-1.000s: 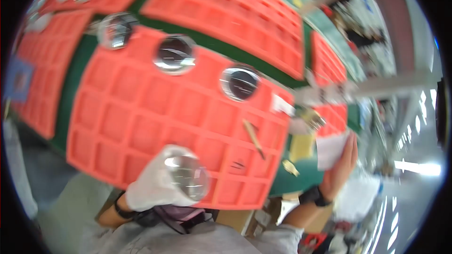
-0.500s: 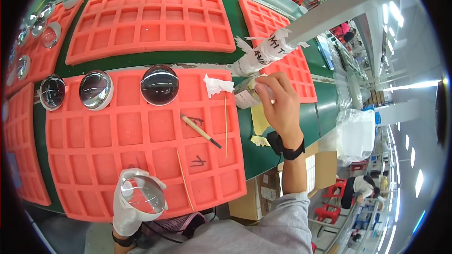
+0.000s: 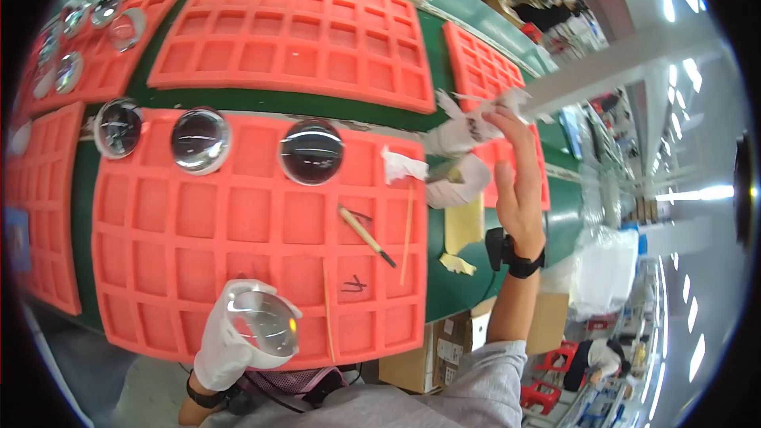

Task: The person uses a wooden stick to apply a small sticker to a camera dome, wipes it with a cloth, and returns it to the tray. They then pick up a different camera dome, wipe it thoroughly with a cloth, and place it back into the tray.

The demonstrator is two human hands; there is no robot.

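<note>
My left hand (image 3: 222, 341), in a white glove, is closed around the edge of a clear glass lens (image 3: 265, 323) above the near side of a red foam tray (image 3: 261, 257). My bare right hand (image 3: 519, 190) is raised at the right with fingers stretched and apart, nothing visible in them. Beside it, a tilted jar with a pale label (image 3: 460, 182) stands past the tray's right edge. Along the tray's far side sit three domed lenses, a left one (image 3: 119, 128), a middle one (image 3: 200, 140) and a right one (image 3: 311, 151).
On the tray lie a crumpled white tissue (image 3: 404, 166), a dark-tipped bamboo-coloured stick (image 3: 366, 236) and two thin sticks. Yellow paper (image 3: 464, 226) lies beside it. A wrapped post (image 3: 468, 131) rises behind the jar. More foam trays (image 3: 293, 40) lie beyond; one at far left holds several lenses.
My right hand has let go of the jar's top and moved up and right, its fingers opening out. My left hand still holds the lens. The whole view has shifted.
</note>
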